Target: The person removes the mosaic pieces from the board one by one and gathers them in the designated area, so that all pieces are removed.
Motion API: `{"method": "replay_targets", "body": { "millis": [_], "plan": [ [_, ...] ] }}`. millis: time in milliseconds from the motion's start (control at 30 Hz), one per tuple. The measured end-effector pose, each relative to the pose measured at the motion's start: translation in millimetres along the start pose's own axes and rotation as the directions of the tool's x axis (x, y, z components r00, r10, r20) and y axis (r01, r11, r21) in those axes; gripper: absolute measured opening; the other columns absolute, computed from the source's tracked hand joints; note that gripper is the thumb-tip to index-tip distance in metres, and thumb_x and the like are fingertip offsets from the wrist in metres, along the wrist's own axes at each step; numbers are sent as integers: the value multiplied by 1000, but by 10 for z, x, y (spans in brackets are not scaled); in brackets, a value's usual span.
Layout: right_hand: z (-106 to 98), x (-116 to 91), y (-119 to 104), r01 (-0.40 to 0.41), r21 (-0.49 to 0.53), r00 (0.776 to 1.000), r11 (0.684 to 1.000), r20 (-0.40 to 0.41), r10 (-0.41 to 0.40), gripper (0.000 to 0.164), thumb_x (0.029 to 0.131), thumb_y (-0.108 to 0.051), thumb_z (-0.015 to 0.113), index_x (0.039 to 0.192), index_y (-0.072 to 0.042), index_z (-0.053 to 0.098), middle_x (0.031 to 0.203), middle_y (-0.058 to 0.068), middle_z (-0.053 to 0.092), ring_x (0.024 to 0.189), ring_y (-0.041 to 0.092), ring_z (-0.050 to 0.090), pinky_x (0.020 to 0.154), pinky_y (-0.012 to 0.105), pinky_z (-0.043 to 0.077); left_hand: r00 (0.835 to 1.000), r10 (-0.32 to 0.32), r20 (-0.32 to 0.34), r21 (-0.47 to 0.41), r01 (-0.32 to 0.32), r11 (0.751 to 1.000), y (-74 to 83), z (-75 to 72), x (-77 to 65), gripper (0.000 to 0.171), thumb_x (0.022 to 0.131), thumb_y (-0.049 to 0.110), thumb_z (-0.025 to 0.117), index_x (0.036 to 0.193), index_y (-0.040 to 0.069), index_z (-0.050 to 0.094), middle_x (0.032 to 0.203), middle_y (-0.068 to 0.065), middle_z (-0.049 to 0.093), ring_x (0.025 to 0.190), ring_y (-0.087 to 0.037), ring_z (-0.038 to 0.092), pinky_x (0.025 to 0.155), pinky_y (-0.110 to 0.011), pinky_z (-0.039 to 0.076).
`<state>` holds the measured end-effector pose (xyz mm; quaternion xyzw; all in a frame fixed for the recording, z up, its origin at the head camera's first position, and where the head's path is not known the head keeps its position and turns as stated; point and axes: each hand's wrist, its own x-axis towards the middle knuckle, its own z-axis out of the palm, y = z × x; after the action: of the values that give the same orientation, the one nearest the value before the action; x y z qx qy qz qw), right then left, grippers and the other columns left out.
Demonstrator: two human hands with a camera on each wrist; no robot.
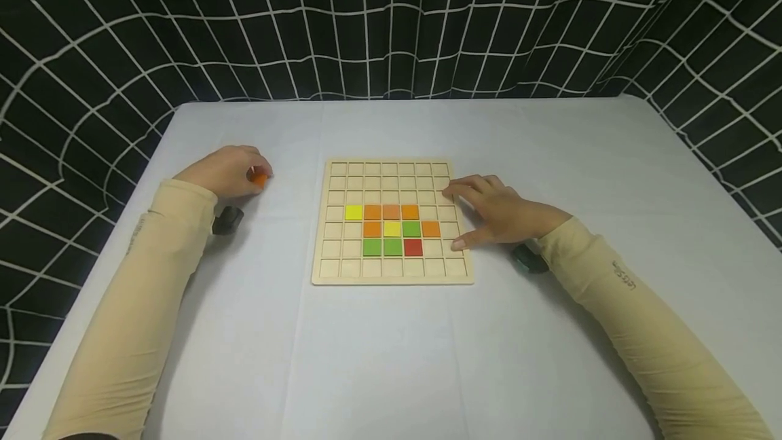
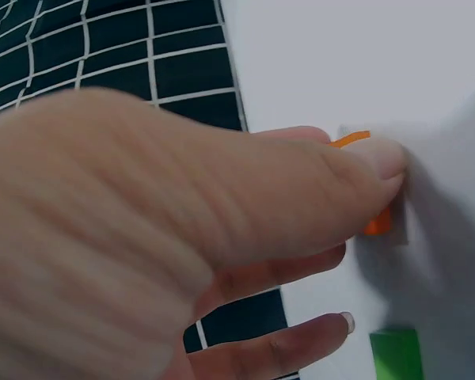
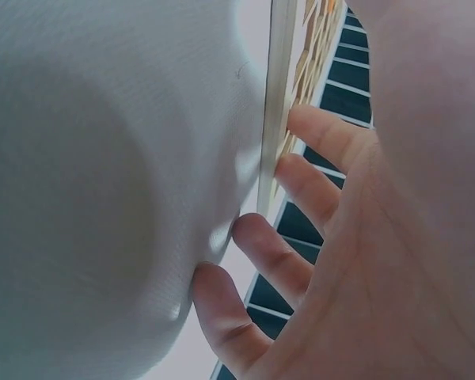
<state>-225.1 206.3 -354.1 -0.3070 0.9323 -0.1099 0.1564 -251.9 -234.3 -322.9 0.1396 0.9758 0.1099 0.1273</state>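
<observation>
My left hand (image 1: pixel 229 172) is over the left side of the white table, pinching an orange square tile (image 1: pixel 260 178) between thumb and fingers. In the left wrist view the thumb covers much of this tile (image 2: pixel 378 223), and a green tile (image 2: pixel 396 355) lies on the cloth beside it. A wooden grid board (image 1: pixel 332 268) lies flat at the middle of the table. Orange, yellow, green and red tiles fill several of its cells, among them a red tile (image 1: pixel 413 248). With fingers spread, my right hand (image 1: pixel 504 212) touches the board's right edge and holds nothing.
Dark wrist devices sit under the left wrist (image 1: pixel 227 221) and the right wrist (image 1: pixel 528 259). A black cloth with white grid lines (image 1: pixel 391 32) hangs behind and beside the white tabletop (image 1: pixel 379 358).
</observation>
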Motion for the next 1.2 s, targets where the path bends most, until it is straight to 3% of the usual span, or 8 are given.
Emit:
{"method": "replay_targets", "body": {
  "millis": [200,667,967,1200],
  "plan": [
    [12,13,12,-12,5,1000,1000,-3,12,90,72,-62,73,141,-21,34,148,8,30,131,34,27,103,56,31,1000,7,13,9,-7,1000,-78,23,15,31,81,2,70,112,2,67,112,-17,62,101,-32,54,95,-52,44],
    [-9,10,6,-24,8,999,1000,23,23,94,71,-65,71,144,-22,31,149,8,28,133,35,24,105,57,28,999,-32,29,-8,32,999,-9,-3,-33,33,81,2,71,114,2,66,113,-17,62,105,-34,54,97,-54,42],
    [3,14,7,0,7,1000,1000,0,0,89,73,-61,73,141,-21,33,147,8,30,129,34,28,103,54,31,998,-52,23,-16,52,999,-3,-4,-46,33,81,2,71,114,3,66,114,-18,62,105,-34,53,97,-55,42],
    [12,13,9,-9,3,1000,1000,-5,9,89,72,-61,73,141,-21,34,147,7,31,129,33,28,103,54,32,999,-30,26,-16,31,999,11,-8,-40,34,81,2,71,114,2,66,112,-17,62,104,-33,54,97,-54,42]
  ]
}}
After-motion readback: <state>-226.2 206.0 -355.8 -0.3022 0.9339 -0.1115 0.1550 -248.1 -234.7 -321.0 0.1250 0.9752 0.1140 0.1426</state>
